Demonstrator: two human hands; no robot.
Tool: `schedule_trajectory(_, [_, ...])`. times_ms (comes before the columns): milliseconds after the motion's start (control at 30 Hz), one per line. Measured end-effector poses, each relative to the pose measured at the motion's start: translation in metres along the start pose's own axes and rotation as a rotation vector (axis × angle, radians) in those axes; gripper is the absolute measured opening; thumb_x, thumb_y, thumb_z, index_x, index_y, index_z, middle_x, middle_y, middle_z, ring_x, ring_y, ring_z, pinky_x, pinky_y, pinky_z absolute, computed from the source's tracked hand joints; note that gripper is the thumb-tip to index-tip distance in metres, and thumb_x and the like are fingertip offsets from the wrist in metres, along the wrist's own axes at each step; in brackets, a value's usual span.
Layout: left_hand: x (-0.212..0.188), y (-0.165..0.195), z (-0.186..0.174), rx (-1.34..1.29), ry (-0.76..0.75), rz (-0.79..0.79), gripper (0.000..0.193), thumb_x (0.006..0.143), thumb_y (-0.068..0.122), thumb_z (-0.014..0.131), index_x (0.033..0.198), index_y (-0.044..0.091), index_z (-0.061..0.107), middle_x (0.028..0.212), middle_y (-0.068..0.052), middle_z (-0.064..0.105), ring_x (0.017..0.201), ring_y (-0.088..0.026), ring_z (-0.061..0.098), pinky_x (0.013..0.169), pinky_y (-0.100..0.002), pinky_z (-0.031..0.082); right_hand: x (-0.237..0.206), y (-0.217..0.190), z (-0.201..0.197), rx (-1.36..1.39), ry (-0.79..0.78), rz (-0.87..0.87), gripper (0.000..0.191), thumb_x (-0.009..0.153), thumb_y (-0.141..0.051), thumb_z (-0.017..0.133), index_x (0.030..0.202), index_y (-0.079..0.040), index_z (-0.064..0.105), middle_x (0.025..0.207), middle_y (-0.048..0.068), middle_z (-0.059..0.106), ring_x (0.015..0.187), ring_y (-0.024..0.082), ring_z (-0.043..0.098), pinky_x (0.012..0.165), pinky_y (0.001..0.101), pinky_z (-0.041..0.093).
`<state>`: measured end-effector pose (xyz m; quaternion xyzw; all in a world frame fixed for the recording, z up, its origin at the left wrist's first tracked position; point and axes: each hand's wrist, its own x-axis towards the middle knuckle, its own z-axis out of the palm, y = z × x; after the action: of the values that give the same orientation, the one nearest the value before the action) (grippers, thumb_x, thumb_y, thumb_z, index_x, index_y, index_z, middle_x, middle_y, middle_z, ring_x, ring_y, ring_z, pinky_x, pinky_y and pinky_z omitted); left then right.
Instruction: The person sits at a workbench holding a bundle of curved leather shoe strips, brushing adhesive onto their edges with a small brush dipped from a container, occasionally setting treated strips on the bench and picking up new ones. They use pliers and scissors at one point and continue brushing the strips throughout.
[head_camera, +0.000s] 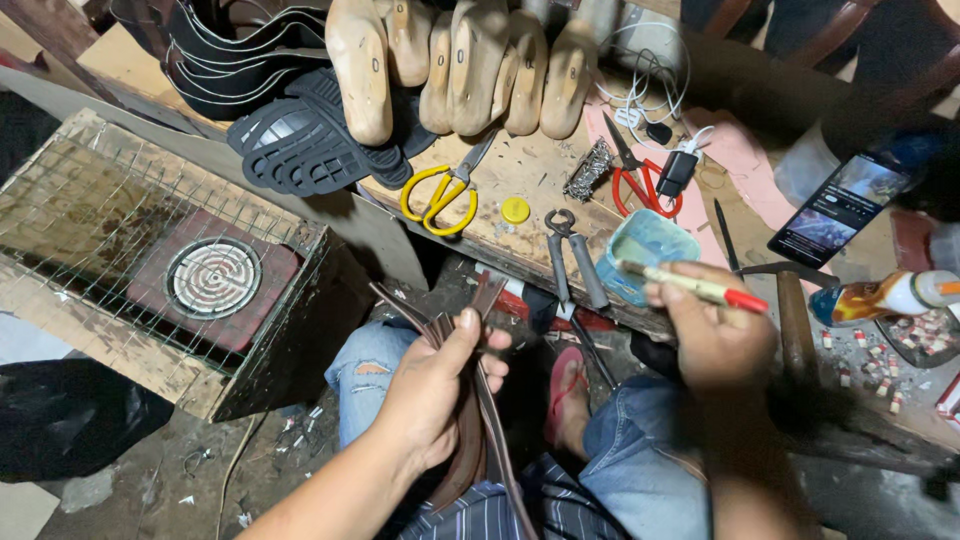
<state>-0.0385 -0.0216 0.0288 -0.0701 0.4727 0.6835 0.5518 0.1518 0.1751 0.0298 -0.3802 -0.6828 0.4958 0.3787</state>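
At lower centre, a bundle of dark brown leather straps (478, 330) is gripped in the closed left hand (435, 385). A cream, red-capped marker pen (690, 287) is pinched by the right hand (712, 335) beside a light blue plastic tub (648, 243) on the wooden tabletop (530, 180); marking seems in hand, demanding steady strap support.

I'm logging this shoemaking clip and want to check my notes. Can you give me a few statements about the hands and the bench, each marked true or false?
1. The left hand holds a bundle of brown straps. True.
2. The right hand holds a hammer. False: it holds a brush with a red end; the hammer lies on the bench.
3. The yellow scissors lie on the bench near the wooden shoe forms. True.
4. The phone lies face down. False: its screen faces up and is lit.
5. The pliers are in the left hand's grip. False: they lie on the bench edge, untouched.
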Motion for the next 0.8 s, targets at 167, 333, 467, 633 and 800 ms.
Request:
schedule_trajectory(167, [-0.011,-0.013,-0.017,-0.028,-0.115,-0.122,0.018,0.097,0.019,0.059,0.102,0.003,0.064,0.088,-0.010,0.070,0.078,-0.019,0.069,0.073,-0.038,0.062,0.048,0.022,-0.020,-0.510,-0.002,-0.384,0.018,0.093,-0.015,0.078,0.108,-0.005,0.077,0.120,0.013,0.066,0.115,0.027,0.064,0.100,0.0362,0.049])
schedule_trajectory(333, [-0.021,-0.029,-0.025,0.018,-0.226,-0.247,0.016,0.092,0.015,0.063,0.104,0.005,0.064,0.090,-0.009,0.071,0.083,-0.022,0.072,0.078,-0.041,0.063,0.074,0.046,-0.016,-0.804,-0.039,-0.443,0.023,0.085,-0.029,0.082,0.102,-0.013,0.081,0.130,0.011,0.064,0.124,0.034,0.049,0.106,0.0444,0.035])
schedule_trajectory(467, [-0.030,-0.038,-0.033,0.107,-0.487,-0.275,0.022,0.094,0.018,0.068,0.108,0.001,0.065,0.093,-0.007,0.071,0.088,-0.019,0.071,0.079,-0.034,0.059,0.073,0.044,-0.019,-0.819,-0.013,-0.482,0.023,0.088,-0.033,0.080,0.102,-0.015,0.081,0.139,0.008,0.063,0.131,0.032,0.045,0.112,0.0461,0.030])
schedule_trajectory(633, [-0.036,-0.048,-0.041,0.425,-0.841,-0.268,0.018,0.103,0.012,0.071,0.103,-0.002,0.061,0.092,-0.002,0.065,0.088,-0.011,0.061,0.079,-0.027,0.050,0.056,0.020,-0.017,-0.798,0.082,-0.539,0.021,0.091,-0.027,0.081,0.105,-0.011,0.081,0.136,0.011,0.063,0.129,0.031,0.050,0.110,0.0445,0.035])
schedule_trajectory(800, [-0.029,-0.049,-0.025,0.507,-0.553,0.019,0.014,0.095,0.009,0.070,0.106,0.003,0.062,0.085,0.002,0.064,0.076,-0.007,0.062,0.071,-0.025,0.053,0.023,0.005,-0.023,-0.351,0.037,-0.244,0.021,0.098,-0.015,0.072,0.117,-0.006,0.073,0.117,0.016,0.067,0.102,0.024,0.067,0.092,0.0368,0.055])
